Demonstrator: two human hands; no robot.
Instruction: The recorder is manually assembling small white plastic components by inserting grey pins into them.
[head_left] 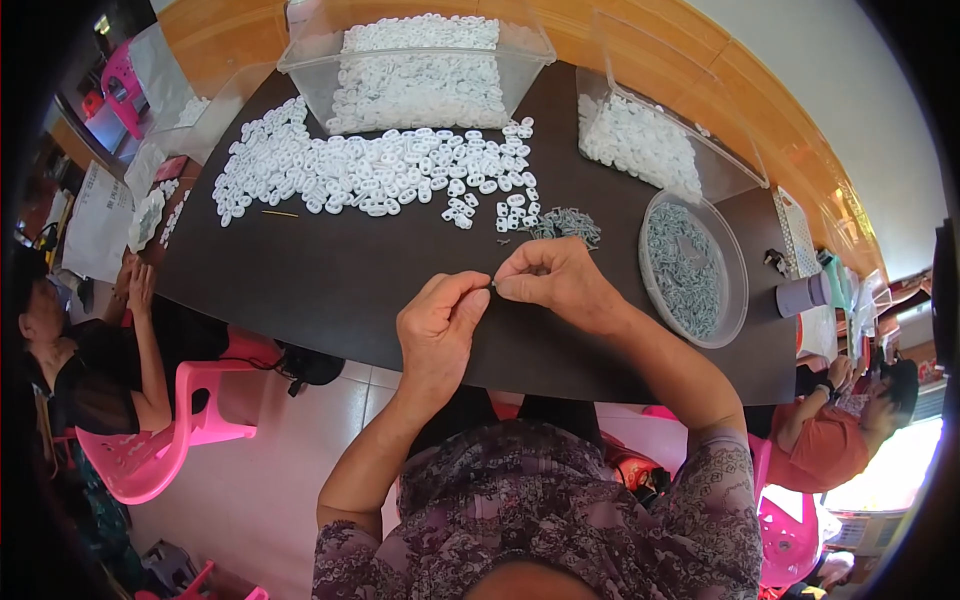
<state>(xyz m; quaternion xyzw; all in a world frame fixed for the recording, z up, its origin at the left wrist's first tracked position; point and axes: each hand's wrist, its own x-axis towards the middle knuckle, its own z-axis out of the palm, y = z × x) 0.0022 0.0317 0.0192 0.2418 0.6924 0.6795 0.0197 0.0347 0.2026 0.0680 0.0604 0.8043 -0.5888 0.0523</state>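
Work surface: a dark brown, round-edged desk point(330, 275) is seen from above; the strip before the hands is kept bare, apparently as working room.
Left hand point(438, 325): held just above the near part of the desk, wrist bent, palm turned inward. The fingers point(470, 295) are pinched together on one end of a small dark metal part point(492, 286).
Right hand point(555, 280): raised opposite the left, knuckles up, forearm entering from the lower right. Its fingers are closed on the other end of the same part, thumb against forefinger.
Small dark metal part: held between both hands, clear of the desk, near its middle. It is too small for its shape to be told. The two-handed pinch is judged to steady a tiny piece during fitting.
Supply, white: a spread heap of small white plastic oval rings point(370, 170) lies beyond the hands, within reach.
Supply, grey: a small cluster of grey metal clips point(565, 225) rests just beyond the right hand, judged placed there for quick picking.
Containers: a clear plastic tub point(300, 62) of white rings stands at the far edge; a second clear tub point(740, 165) stands at far right; a round clear bowl point(742, 290) of grey pieces sits beside the right forearm.
Surroundings: pink plastic chairs point(150, 460) and other seated persons are noted at both sides.
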